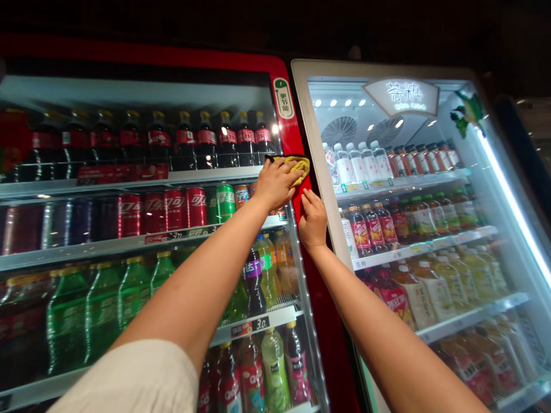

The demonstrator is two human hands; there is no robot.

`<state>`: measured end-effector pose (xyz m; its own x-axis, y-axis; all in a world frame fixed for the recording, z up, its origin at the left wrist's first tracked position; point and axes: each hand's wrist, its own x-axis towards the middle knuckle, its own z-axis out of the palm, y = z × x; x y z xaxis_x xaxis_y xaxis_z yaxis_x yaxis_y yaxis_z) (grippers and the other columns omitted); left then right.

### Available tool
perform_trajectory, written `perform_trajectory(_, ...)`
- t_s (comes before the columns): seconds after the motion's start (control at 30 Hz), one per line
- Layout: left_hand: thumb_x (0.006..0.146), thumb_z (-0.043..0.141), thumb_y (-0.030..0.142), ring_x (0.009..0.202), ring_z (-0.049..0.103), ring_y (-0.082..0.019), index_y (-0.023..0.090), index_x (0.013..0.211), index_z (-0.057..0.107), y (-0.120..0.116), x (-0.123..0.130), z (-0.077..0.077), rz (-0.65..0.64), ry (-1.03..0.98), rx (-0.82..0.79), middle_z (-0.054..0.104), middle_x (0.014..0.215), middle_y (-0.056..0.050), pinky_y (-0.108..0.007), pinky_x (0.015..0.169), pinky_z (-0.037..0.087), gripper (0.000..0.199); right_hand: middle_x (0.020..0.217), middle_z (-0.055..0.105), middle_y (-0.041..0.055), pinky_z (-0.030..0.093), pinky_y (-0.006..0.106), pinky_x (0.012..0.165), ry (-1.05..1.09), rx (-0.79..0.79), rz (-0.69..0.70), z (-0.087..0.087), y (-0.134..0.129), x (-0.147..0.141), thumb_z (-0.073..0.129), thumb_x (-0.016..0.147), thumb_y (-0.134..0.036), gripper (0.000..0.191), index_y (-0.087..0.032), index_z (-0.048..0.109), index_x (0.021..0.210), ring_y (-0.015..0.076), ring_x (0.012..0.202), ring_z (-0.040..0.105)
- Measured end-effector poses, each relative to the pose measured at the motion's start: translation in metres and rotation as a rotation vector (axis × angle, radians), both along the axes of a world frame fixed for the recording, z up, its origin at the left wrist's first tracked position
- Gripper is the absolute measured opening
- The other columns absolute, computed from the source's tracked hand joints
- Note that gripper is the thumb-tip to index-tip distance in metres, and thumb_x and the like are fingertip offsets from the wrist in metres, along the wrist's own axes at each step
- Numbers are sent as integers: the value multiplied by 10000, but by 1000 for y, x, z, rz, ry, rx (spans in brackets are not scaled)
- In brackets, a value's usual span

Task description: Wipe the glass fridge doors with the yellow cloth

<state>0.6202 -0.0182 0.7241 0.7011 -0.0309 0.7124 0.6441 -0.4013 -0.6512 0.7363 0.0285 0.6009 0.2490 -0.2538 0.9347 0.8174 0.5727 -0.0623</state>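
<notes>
The yellow cloth (303, 165) lies against the red frame (286, 129) of the drinks fridge, beside the top shelf (202, 176). The left hand (278, 182) presses it, fingers slightly apart. The right hand (313, 221) is at the frame's edge below, fingers bent; whether it grips cannot be told. Cola bottles (206, 137) stand left of the cloth.

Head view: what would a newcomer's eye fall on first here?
Probably the bright yellow cloth under the left hand, against the red cooler frame near the center, with the right hand just below. Next, likely the glowing fan-shaped sign atop the right-hand cooler, then the row of dark, red-labeled bottles on the left cooler's top shelf.
</notes>
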Motion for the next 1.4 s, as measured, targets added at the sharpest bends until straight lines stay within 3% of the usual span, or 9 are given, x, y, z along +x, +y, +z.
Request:
perform_trajectory(0.27,946,478,353,1494,347,-313,292,1438,544,6,-65,19,18,-574,-15,465,1586,-45,-578,1253,213,500,1522,543,82,362,576,1234,-37,-13,-55,-6,-3,0,416,814,-12,697,-234,546,1462,246,1487,403)
perform_trajectory(0.4,958,465,362,1515,290,-371,257,1471,515,4,-81,6,36,-778,-50,414,1617,-79,-649,1251,154,526,1534,534,87,366,522,1240,-69,-25,-123,-11,-5,-3,398,848,-30,647,-199,555,1452,227,1505,379)
perform_trajectory(0.57,946,524,332,1491,328,-364,271,1400,585,2,-42,-38,-48,-350,-33,481,1581,-43,-647,1255,154,462,1526,546,82,360,523,1236,-67,-29,-129,-12,-6,-3,437,842,-61,613,-209,586,1418,237,1503,386)
perform_trajectory(0.7,929,577,345,1501,324,-361,288,1416,566,4,-46,-40,-15,-197,-36,464,1593,-53,-659,1239,184,490,1511,563,80,367,544,1221,-64,-20,-112,-14,-6,0,439,811,-37,627,-222,610,1386,244,1489,409)
perform_trajectory(0.8,921,577,339,1501,322,-376,266,1429,555,7,-100,-18,48,-301,-62,444,1602,-86,-668,1225,210,513,1492,579,103,387,559,1203,-42,-29,-115,-17,-10,-2,420,782,-14,649,-193,624,1372,262,1469,439)
perform_trajectory(0.9,919,543,324,1497,329,-385,263,1449,535,8,-185,-1,98,-525,-67,425,1609,-104,-666,1212,239,533,1501,568,108,355,625,1201,6,-54,-178,-16,-19,-16,452,763,-23,649,-196,636,1361,309,1463,442)
perform_trajectory(1.07,948,476,327,1476,348,-416,185,1476,517,1,-288,-8,176,-907,-88,401,1601,-175,-649,1195,284,548,1589,472,3,285,612,1244,-149,-181,-290,6,-34,-70,476,761,-10,770,-323,535,1462,285,1518,356)
perform_trajectory(1.2,959,476,314,1480,317,-451,166,1501,493,-2,-271,-23,221,-913,-110,373,1619,-185,-680,1183,274,562,1616,429,-4,305,601,1241,-217,-246,-284,31,-33,-118,463,814,-35,781,-336,439,1533,294,1532,325)
perform_trajectory(1.4,909,616,312,1514,286,-385,299,1468,529,11,-201,-51,101,-264,-72,424,1620,-57,-677,1229,184,566,1641,388,43,312,581,1240,-156,-273,-316,35,-16,-152,418,879,-60,747,-272,334,1591,289,1536,315)
